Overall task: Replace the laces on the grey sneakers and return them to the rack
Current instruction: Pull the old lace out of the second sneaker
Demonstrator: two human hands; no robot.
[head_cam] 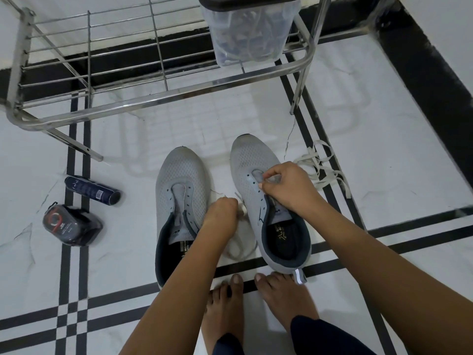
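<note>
Right sneaker (268, 201): grey mesh, standing on the white tiled floor (384, 188) with its toe toward the rack; the eyelets that show look bare of lace, and its heel is just beside the person's bare toes
Left sneaker (180, 201): same grey, parallel to the other and just beside it, toe toward the rack; a thin loop lies over the tongue, though I cannot tell if it is a lace or a trim
Right hand (284, 185): over the throat of the right sneaker, fingers curled narrow and pinched near the upper eyelets; what sits between the fingertips is too small to make out
Left hand (222, 213): lowered between the two sneakers, closed on a white lace (240, 242) whose tip shows at the thumb side; the rest of this lace loops on the floor between the shoes
Loose laces (322, 167): a pale flat tangle on the floor to the right of the right sneaker, apart from it
Rack (122, 80): steel wire frame beyond the shoes, with no shoes on the tier in view
Clear tub (249, 32): dark lid, standing on the rack's right end, holding tangled cords or laces
Dark can (93, 191): lying on its side on the floor, left of the shoes
Polish pack (70, 224): small dark packet with a red ring, near the can
</note>
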